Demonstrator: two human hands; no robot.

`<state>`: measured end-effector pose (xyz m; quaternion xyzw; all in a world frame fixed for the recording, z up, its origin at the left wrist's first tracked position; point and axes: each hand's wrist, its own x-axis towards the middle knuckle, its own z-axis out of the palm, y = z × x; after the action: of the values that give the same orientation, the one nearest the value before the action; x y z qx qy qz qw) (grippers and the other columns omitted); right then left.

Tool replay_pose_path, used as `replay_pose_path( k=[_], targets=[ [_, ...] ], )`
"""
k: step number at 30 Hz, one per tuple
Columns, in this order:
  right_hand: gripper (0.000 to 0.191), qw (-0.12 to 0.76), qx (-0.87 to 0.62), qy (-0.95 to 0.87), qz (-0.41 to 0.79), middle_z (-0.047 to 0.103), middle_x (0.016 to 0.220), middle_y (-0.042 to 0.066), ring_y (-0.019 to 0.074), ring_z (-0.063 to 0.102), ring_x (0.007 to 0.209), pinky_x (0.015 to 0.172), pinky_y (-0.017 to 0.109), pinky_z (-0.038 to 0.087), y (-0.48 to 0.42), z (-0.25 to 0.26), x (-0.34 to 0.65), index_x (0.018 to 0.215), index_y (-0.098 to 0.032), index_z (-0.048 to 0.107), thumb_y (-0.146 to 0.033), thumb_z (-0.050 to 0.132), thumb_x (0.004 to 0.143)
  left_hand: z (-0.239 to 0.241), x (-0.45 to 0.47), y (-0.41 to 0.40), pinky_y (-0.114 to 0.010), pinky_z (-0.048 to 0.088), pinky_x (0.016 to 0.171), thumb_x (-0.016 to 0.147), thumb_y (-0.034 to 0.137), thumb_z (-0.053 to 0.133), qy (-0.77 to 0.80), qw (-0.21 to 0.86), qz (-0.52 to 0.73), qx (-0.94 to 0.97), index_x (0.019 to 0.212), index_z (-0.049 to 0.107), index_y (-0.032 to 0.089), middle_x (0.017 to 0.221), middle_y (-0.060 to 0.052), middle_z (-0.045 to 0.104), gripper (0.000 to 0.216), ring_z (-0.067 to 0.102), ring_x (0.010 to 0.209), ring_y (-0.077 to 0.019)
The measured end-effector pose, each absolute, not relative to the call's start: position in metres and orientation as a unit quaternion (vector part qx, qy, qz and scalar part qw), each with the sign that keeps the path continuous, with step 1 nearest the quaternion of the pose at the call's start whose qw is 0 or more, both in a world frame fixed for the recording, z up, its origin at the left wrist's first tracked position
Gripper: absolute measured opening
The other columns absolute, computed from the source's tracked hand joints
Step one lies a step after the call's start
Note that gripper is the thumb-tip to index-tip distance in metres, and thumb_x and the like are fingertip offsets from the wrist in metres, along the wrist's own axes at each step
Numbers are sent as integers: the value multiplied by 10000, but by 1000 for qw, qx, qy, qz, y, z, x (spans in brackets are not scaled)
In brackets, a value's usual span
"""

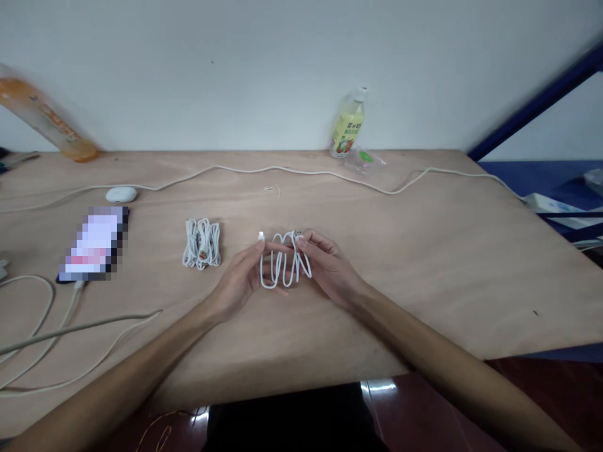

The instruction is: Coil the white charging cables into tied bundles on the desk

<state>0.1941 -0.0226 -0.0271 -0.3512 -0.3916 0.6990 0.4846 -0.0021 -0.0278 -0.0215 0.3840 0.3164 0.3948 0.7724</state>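
Observation:
A white USB cable (284, 270) hangs in loose loops between my two hands, just above the wooden table. My left hand (240, 276) pinches it close to one plug, whose metal tip points up and away from me. At the other side, my right hand (330, 260) grips the loops near the larger USB plug (298, 233) with thumb and fingers. Left of my hands, a bundle of coiled white cables (201, 245) lies on the table.
A phone (97, 242) with a charging lead and a white earbud case (121, 194) lie at left. A long white cord (292, 171) crosses the table. Along the wall are an orange bottle (47, 119), a yellow-labelled bottle (349, 125) and a clear wrapper (365, 160).

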Motion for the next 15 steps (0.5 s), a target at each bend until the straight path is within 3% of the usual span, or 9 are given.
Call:
replay_pose_path(
  k=[4,10,15],
  targets=[
    [456,497,-386,-440,641,612,790,-23,151,526,697,595,278,451,-22,-29,194,752,-250,631,-601,918,798,-22,-1,-30,-373,697,667,968,612,766,321,775,387,384,1217,817,131,1077,-179,837,544,816,894,-298],
    [430,513,-392,-469,603,656,850,1,163,583,744,612,294,483,-21,-30,195,761,-241,671,-589,922,795,-25,-1,-29,-379,681,677,947,642,781,320,771,387,391,1332,803,168,1133,-175,833,611,799,866,-281],
    [460,514,-408,-502,563,611,792,-11,155,532,716,615,298,439,-21,-31,195,725,-240,637,-604,907,804,-26,-1,-30,-374,665,710,967,664,745,319,768,376,408,1414,766,194,1173,-178,824,650,797,960,-307]
  ],
)
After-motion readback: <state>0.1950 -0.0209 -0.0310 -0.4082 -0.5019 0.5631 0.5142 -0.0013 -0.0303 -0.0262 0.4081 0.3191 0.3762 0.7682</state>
